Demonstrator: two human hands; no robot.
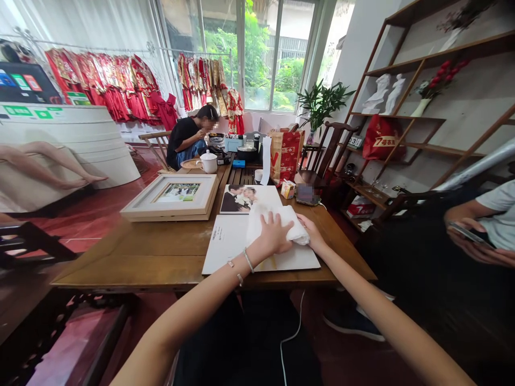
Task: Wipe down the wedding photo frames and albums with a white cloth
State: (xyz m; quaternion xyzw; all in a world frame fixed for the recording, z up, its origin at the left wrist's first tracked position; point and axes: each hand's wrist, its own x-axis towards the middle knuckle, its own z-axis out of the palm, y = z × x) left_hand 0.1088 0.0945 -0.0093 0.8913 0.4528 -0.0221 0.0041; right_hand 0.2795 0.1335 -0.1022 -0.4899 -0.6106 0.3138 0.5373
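A white photo album (233, 246) lies flat on the wooden table (161, 252) in front of me, its far part showing a wedding portrait. A white cloth (287, 222) rests on the album. My left hand (273, 236) lies flat on the cloth with fingers spread. My right hand (311, 233) grips the cloth's bunched right end, its fingers curled partly under the fabric.
A framed photo (173, 195) lies to the album's left. A teapot (209, 161), tea tray, red gift bag (286, 155) and a phone (306, 194) stand farther back. One person sits at the far end; another person's hands (470, 236) hold a phone at right. Shelves line the right wall.
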